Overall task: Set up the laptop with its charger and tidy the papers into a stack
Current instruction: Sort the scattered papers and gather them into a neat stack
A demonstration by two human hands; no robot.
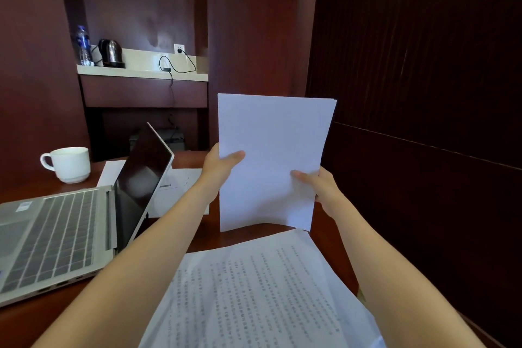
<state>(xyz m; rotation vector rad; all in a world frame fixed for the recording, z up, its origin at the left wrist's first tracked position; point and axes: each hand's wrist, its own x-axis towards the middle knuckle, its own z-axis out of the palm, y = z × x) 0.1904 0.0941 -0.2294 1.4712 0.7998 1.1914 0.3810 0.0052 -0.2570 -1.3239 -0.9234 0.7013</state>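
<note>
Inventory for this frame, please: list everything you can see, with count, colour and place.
held papers: one sheaf, white, upright over the table's middle
printed papers: several loose sheets, white with dark text, flat on the near table edge
far papers: a few sheets, white, behind the laptop screen
laptop: one, silver, open, screen dark, on the left
cup: one, white, far left of the table
table: one, red-brown wood
shelf: one, cream, on the back wall
kettle: one, steel and black, on the shelf
water bottle: one, clear with blue label, beside the kettle
wall socket: one, white, above the shelf
cable: one, black, plugged into the socket, hanging off the shelf
left hand: grips the held papers' left edge
right hand: grips their right edge
</note>
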